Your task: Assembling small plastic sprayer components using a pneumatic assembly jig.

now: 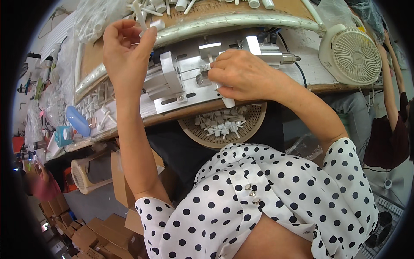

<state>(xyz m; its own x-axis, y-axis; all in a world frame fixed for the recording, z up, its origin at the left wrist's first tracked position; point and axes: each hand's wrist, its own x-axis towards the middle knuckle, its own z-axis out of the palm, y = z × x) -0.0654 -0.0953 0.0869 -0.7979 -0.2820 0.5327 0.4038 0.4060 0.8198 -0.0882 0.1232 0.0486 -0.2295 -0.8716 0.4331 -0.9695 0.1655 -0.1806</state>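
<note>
My left hand [129, 47] is raised over the left part of the bench, with thumb and fingers pinched on a white plastic stem piece [139, 16]. My right hand [246, 74] is closed at the middle of a silver metal fixture [171, 74]. A white plastic cylinder piece [228, 102] sticks out below its fingers, and the fingers hide most of it. Beneath the bench edge, a beige woven basket [189, 133] holds several white plastic pieces [222, 125] with stems and round caps.
A tray with a plastic-wrapped white rim [233, 20] lies behind the fixture, with more white pieces inside. A beige fan [355, 56] stands at the right. At the left are a blue plastic case [78, 121] and loose white parts. Another person's arm [388, 82] shows at far right.
</note>
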